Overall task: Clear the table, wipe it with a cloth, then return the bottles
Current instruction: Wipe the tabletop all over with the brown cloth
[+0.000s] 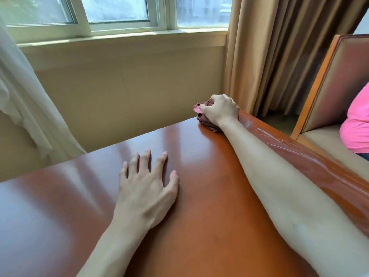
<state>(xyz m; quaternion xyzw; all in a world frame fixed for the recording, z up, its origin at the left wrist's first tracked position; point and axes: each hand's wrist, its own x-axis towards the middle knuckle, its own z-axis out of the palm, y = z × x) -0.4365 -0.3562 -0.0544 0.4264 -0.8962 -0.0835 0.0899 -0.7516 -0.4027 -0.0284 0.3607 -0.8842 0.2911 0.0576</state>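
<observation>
Left hand (145, 188) flat, fingers spread, holding nothing, bracing on table (209, 196).
Right hand (219, 110) fisted around cloth (207, 121) at 1 o'clock corner, mid-wipe; next, probably sweep back.

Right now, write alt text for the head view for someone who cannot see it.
A right hand presses a bunched reddish-brown cloth onto the far right corner of a glossy wooden table, with a wet streak along the right edge. The left hand rests flat mid-table, fingers spread. Behind are a window, curtains and a chair.
</observation>
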